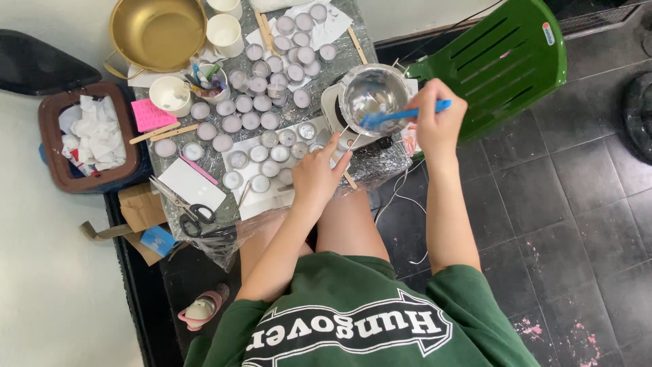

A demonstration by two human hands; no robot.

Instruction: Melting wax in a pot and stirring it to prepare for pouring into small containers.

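We note the right hand closed around the handle of a blue spatula, whose blade end reaches into a small steel pot. The pot stands on a white base at the right end of the worktop, which is wrapped in clear film.

The left hand lies at the near edge of the worktop, fingers loosely curled and pointing toward the pot. Fingertips are near a wooden stick below the pot; we cannot tell whether it grips anything.

Small round tins with pale lilac fill crowd the middle of the worktop in rough rows, some on white paper. Just left of the left hand, more tins sit on a white sheet. Scissors lie at the near left corner beside a white card.

A brass-coloured pan stands at the far left, white cups beside it. A pink pad sits at the left edge. A brown bin of crumpled tissue is on the floor to the left; a green plastic chair is to the right.
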